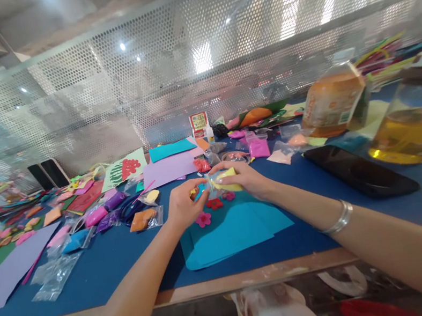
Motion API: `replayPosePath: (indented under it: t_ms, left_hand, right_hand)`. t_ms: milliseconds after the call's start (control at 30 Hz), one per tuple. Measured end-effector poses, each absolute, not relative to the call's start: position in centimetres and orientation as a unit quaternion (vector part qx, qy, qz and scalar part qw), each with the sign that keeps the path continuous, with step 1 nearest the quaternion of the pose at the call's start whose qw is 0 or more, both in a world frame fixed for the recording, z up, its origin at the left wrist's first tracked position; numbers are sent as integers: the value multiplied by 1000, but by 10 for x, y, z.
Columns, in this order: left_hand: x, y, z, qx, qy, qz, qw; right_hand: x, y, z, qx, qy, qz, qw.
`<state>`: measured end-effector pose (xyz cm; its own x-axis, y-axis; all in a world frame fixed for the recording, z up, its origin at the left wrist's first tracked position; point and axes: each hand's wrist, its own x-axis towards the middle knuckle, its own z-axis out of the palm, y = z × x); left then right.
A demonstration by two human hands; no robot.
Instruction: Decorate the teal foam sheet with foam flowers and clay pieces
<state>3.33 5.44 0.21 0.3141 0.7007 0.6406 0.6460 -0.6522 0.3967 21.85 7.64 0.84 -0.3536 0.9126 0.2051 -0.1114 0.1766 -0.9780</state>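
Observation:
My right hand [249,177] is closed around a small clear plastic bag with a soft yellow lump [229,174] in it, which looks like modelling clay. My left hand [186,201] meets it from the other side, fingers pinched at the clear end of the bag; its exact grip is partly hidden. Below both hands lie blue paper sheets [236,232], stacked unevenly. A pink flower [204,219], a red flower [215,204] and a smaller pink flower [228,196] rest along the top of the sheets.
Bags of coloured clay, such as an orange one [143,219], lie to the left near lilac paper [17,263]. At right are a black tray-like object [360,170], a bottle of amber liquid [331,98] and a jug of yellow liquid [414,130]. Perforated metal mesh [163,73] stands behind.

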Motion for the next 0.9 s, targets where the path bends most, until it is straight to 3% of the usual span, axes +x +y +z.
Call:
replayPosePath:
  t_ms: [167,333,500,600,767,900]
  left_hand:
    - [33,56,3,825,405,394,25]
    - [35,54,-3,849,364,375,-85]
    - [33,57,-5,852,372,324,-172]
    - [25,60,-1,838,382,336,-197]
    - [4,67,11,750,449,438,-210]
    - [-9,77,13,718,505,431,-207]
  right_hand:
    - [221,73,12,-320,-634,536,457]
    - [220,68,16,-325,-619,577,422]
    - [214,69,16,-333,-639,535,440]
    - [220,81,15,-359,-608,515,486]
    - [253,117,11,-442,-465,413,647]
    - [276,137,2,-480,-451,299,690]
